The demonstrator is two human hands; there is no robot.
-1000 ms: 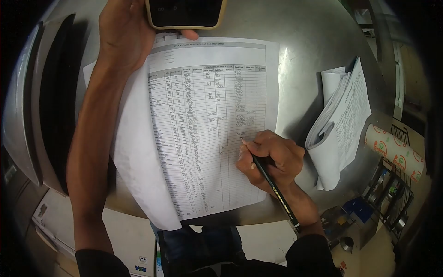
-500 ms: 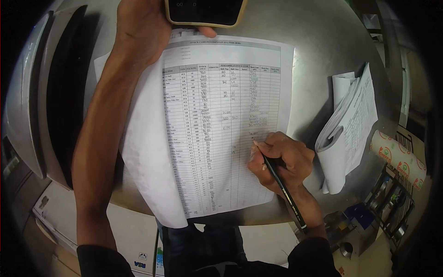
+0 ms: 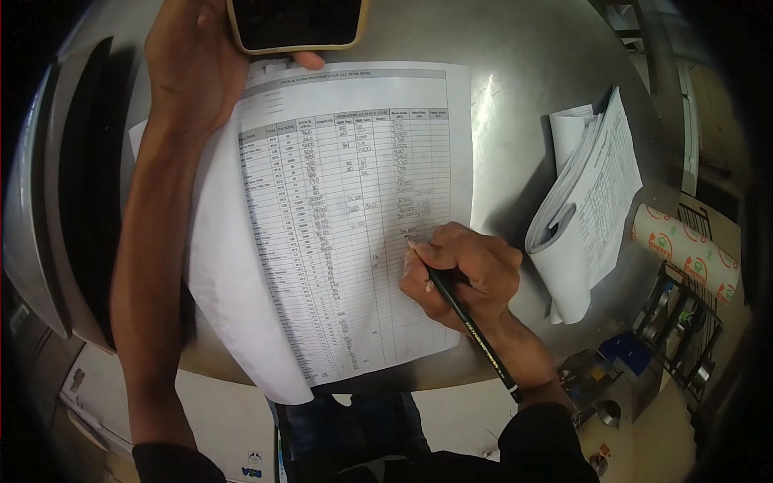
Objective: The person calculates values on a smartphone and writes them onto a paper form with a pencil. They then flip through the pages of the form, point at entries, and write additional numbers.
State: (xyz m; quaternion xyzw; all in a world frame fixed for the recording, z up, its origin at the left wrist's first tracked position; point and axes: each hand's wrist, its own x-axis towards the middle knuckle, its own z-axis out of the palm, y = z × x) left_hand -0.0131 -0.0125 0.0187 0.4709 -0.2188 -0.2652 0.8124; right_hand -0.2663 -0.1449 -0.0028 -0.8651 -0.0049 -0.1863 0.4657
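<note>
My right hand [image 3: 467,278] is closed around a dark pencil [image 3: 475,334], its tip touching the right-hand columns of a printed stock sheet [image 3: 362,241]. Handwritten numbers fill many of the sheet's rows. At the top, my left hand [image 3: 197,72] holds a phone [image 3: 298,24] with a pale yellowish case and a dark screen; most of its fingers are hidden behind the phone, and one fingertip shows below it. The sheet's left side is covered by a curled white page [image 3: 229,298].
A folded stack of printed papers [image 3: 592,201] lies on the metal table [image 3: 507,105] at the right. Beyond it are a patterned paper roll [image 3: 684,253] and a dark metal rack [image 3: 680,330]. A white appliance [image 3: 201,419] stands below the table's front edge.
The whole view has shifted, so the sheet, phone and both hands appear further left. The right hand still holds the pencil at nearly the same rows.
</note>
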